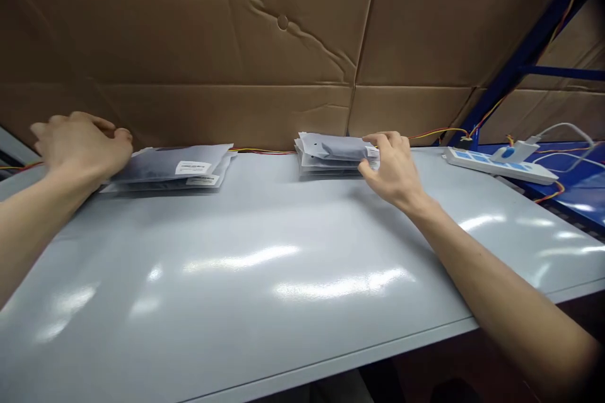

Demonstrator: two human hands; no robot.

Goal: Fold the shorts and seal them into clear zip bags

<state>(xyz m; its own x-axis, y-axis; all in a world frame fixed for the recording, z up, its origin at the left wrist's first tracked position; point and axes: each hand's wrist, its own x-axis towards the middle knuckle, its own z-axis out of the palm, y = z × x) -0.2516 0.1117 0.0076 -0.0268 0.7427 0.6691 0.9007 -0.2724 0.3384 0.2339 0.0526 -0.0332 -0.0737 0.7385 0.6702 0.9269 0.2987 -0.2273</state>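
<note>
Cardboard, creased and pierced by one small round hole, stands as a wall along the far edge of the worktop and bounds the space behind both stacks. Red and yellow wires run along that far edge, partly concealed by the stacks. Near the far right corner lies a white power strip with blue socket faces; a white adapter is seated in it, and a white cable loops off beyond the right edge. A blue frame slopes upward behind that corner. The worktop is pale grey and glossy, with bright reflections toward its near edge. The left stack of packets lies flat at the far edge, toward the far left corner; the right stack of packets lies at the same edge, right of centre, well apart from the first. Both consist of flat, translucent grey sleeves with dark contents, unevenly layered. Two white printed labels show on the left stack, and one is partly covered on the right. The left hand is at the left stack's left end, fingers bent; grip cannot be determined. The right hand touches the right stack's right end, thumb and fingers apart around it; clamping cannot be confirmed.
</note>
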